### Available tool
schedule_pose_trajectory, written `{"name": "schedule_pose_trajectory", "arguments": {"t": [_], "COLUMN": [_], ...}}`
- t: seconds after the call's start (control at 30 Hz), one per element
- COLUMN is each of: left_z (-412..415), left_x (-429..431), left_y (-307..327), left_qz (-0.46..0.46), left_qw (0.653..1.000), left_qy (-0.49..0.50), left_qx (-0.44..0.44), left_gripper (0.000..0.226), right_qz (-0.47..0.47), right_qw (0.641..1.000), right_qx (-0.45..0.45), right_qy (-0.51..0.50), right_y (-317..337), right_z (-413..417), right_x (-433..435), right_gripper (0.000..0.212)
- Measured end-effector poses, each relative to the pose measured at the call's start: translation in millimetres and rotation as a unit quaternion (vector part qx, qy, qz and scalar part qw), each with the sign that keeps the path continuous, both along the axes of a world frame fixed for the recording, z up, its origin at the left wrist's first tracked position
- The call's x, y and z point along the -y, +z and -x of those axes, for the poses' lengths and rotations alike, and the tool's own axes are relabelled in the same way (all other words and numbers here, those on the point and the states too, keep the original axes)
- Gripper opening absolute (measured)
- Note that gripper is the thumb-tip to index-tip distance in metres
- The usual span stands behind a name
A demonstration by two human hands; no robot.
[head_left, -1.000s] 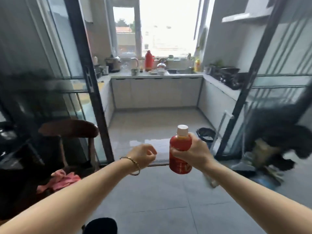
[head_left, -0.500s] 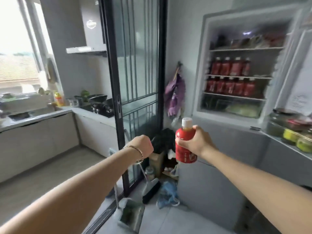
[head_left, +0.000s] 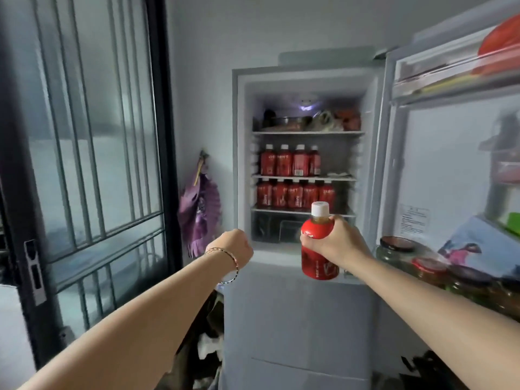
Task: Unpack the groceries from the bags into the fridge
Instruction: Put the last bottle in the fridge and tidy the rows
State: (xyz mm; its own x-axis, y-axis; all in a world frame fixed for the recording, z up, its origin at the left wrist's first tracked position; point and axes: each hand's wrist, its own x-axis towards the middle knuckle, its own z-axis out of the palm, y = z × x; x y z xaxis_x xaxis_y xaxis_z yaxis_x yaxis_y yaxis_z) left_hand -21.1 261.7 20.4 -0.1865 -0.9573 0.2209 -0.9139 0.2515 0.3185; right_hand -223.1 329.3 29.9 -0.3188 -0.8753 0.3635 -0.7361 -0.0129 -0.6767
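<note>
Bottle (head_left: 319,249) upright, cap upward, gripped by right hand (head_left: 339,242).

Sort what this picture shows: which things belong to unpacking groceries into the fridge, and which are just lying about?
Job in hand:
bottle, gripped by the right hand
fridge, door open
shelved bottles

Lying about:
purple fan on the wall
glass door
jars in the fridge door
</note>
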Motion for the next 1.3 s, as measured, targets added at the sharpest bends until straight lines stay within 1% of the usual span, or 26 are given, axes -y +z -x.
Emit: {"name": "schedule_pose_trajectory", "arguments": {"t": [0.1, 0.2, 0.3, 0.43, 0.47, 0.53, 0.57, 0.6, 0.67, 0.73, 0.8, 0.9, 0.97, 1.03, 1.13, 1.23, 1.27, 1.3], "left_z": [30, 52, 69, 87, 92, 103, 109, 118, 132, 147, 160, 177, 187, 195, 201, 202, 202, 202], "left_x": [54, 113, 171, 249, 272, 317, 338, 360, 389, 418, 445, 477, 491, 500, 506, 508, 507, 507], "left_y": [25, 49, 68, 81, 80, 78, 79, 82, 90, 97, 96, 86, 75, 66, 60, 60, 59, 58], "left_qz": [0.031, 0.067, 0.092, 0.142, 0.155, 0.165, 0.168, 0.169, 0.183, 0.222, 0.244, 0.238, 0.216, 0.214, 0.249, 0.255, 0.255, 0.255], "left_qw": [0.999, 0.998, 0.995, 0.987, 0.985, 0.977, 0.972, 0.967, 0.958, 0.948, 0.944, 0.948, 0.959, 0.965, 0.959, 0.958, 0.959, 0.959], "left_qy": [-0.009, -0.019, -0.036, -0.068, -0.076, -0.095, -0.107, -0.123, -0.151, -0.175, -0.187, -0.187, -0.175, -0.154, -0.137, -0.127, -0.124, -0.121], "left_qx": [0.018, -0.005, -0.001, 0.000, -0.018, -0.091, -0.125, -0.144, -0.158, -0.146, -0.125, -0.102, -0.056, -0.013, 0.010, 0.022, 0.026, 0.030], "left_gripper": [0.028, 0.025, 0.020, 0.026, 0.024, 0.021, 0.022, 0.026, 0.032, 0.035, 0.039, 0.051, 0.056, 0.057, 0.057, 0.056, 0.057, 0.057], "right_qz": [0.009, 0.034, 0.064, 0.101, 0.111, 0.121, 0.126, 0.129, 0.144, 0.166, 0.178, 0.163, 0.134, 0.107, 0.082, 0.052, 0.049, 0.053], "right_qw": [1.000, 0.999, 0.998, 0.995, 0.993, 0.991, 0.989, 0.987, 0.982, 0.974, 0.967, 0.965, 0.968, 0.971, 0.976, 0.988, 0.991, 0.992], "right_qx": [-0.011, -0.008, -0.004, 0.010, 0.014, 0.023, 0.032, 0.039, 0.038, 0.021, 0.006, -0.001, -0.014, -0.023, -0.004, -0.001, 0.010, 0.030], "right_qy": [0.011, 0.016, 0.001, -0.026, -0.037, -0.060, -0.071, -0.088, -0.119, -0.153, -0.184, -0.205, -0.212, -0.211, -0.201, -0.145, -0.127, -0.114], "right_y": [22, 46, 67, 78, 78, 78, 79, 83, 91, 102, 110, 113, 111, 109, 109, 108, 107, 106], "right_z": [23, 42, 53, 71, 77, 90, 96, 104, 119, 137, 153, 177, 193, 206, 221, 224, 223, 222], "right_x": [56, 121, 183, 250, 268, 300, 313, 329, 348, 369, 392, 424, 446, 466, 498, 526, 533, 538], "right_gripper": [0.055, 0.060, 0.066, 0.065, 0.068, 0.078, 0.080, 0.076, 0.063, 0.057, 0.061, 0.062, 0.066, 0.071, 0.079, 0.091, 0.092, 0.088]}}
